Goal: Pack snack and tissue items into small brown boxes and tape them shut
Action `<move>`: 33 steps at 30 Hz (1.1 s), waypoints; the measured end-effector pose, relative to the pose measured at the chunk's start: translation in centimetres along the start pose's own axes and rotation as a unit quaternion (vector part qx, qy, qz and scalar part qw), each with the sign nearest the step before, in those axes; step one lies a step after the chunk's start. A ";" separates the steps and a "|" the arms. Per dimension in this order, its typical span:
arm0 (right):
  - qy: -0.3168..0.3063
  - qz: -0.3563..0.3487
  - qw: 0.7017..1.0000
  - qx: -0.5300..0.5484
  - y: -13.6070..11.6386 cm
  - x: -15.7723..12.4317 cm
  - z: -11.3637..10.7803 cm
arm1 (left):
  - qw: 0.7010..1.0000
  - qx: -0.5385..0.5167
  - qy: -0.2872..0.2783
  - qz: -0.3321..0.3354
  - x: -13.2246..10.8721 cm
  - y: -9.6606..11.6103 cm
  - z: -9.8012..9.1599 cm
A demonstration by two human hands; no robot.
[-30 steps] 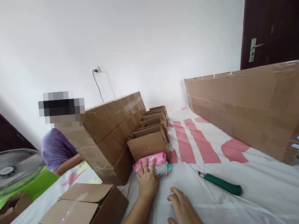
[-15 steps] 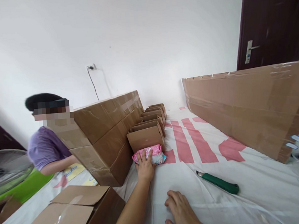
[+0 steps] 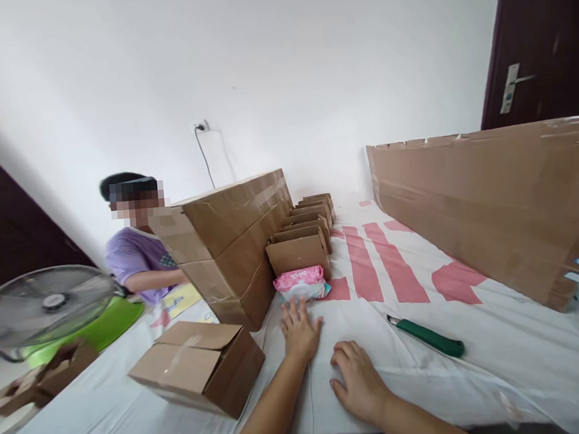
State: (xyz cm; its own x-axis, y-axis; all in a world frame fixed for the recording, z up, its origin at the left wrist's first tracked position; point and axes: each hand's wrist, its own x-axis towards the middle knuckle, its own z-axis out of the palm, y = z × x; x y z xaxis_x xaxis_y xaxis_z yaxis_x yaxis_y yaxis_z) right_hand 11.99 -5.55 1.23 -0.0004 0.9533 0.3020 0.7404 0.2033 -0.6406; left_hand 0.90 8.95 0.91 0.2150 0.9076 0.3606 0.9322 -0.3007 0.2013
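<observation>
My left hand (image 3: pixel 299 331) lies open with fingers spread on the cloth, its fingertips at the near edge of a pink and white soft pack of wipes (image 3: pixel 301 284). Whether they still touch the pack, I cannot tell. Behind the pack stands a row of several open cardboard boxes (image 3: pixel 300 253). My right hand (image 3: pixel 360 380) rests on the white cloth, fingers loosely bent and holding nothing. To its right lies a green utility knife (image 3: pixel 432 337) with a bit of blade showing. Left of my left forearm sits a closed, taped cardboard box (image 3: pixel 195 365).
A tall cardboard partition (image 3: pixel 242 247) runs beside the box row; another long one (image 3: pixel 480 215) stands at right. Beyond the left one is a person in a purple shirt (image 3: pixel 135 259). A fan (image 3: pixel 50 303) and a green basin (image 3: pixel 85 330) are at far left.
My left hand has drawn back from on top of the wipes pack to the cloth in front of it. The view has swung left and shows more of the near table edge.
</observation>
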 end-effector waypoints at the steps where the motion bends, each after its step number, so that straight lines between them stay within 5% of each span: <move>1: -0.002 -0.005 1.000 -0.007 -0.1 -0.1 -0.1 | 1.000 -0.005 -0.021 0.014 -1.8 -0.1 -0.3; 4: -0.011 -0.021 0.999 -0.023 -0.2 -0.3 -0.2 | 0.992 -0.036 -0.083 0.091 -7.4 -0.7 -2.5; 6: -0.014 -0.027 0.999 -0.030 -0.2 -0.4 -0.3 | 0.967 -0.103 -0.091 0.215 -9.9 -1.7 -5.5; 10: -0.021 -0.024 0.999 -0.039 -0.4 -0.4 -0.4 | 0.948 -0.104 0.106 0.283 -8.6 -6.4 -14.3; 12: -0.029 -0.024 0.998 -0.046 -0.5 -0.3 -0.5 | 0.950 -0.056 0.213 0.221 -5.4 -10.1 -18.5; 14: -0.031 -0.025 0.998 -0.054 -0.6 -0.4 -0.6 | 0.962 0.007 0.258 0.086 -2.1 -14.1 -21.3; 15: -0.030 -0.026 0.998 -0.058 -0.7 -0.4 -0.6 | 0.970 0.038 0.241 -0.005 -0.7 -15.9 -22.2; 17: -0.024 -0.029 0.997 -0.062 -0.7 -0.5 -0.6 | 0.981 0.074 0.085 -0.155 1.1 -18.7 -22.7; 19: -0.020 -0.031 0.998 -0.060 -0.7 -0.5 -0.6 | 0.982 0.067 0.007 -0.174 1.6 -19.9 -22.2; 22: -0.011 -0.030 0.999 -0.034 -0.4 -0.5 -0.4 | 0.986 0.060 -0.041 -0.153 1.0 -18.7 -20.6; 28: 0.093 -0.028 0.989 0.111 0.8 -0.3 0.0 | 0.986 0.060 -0.102 -0.114 -0.7 -11.2 -19.1; 33: 0.195 0.079 0.953 0.220 2.6 0.5 -0.8 | 0.977 -0.179 -0.095 -0.065 -2.2 -5.8 -16.8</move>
State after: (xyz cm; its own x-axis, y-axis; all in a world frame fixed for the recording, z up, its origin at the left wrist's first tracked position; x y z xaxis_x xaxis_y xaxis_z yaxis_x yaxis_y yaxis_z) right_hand 14.47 -4.77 0.26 0.4011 0.8417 0.3614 0.3570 0.2197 -0.9079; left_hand -9.83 3.81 14.26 0.1829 0.9730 0.1410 0.8015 -0.2307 0.5517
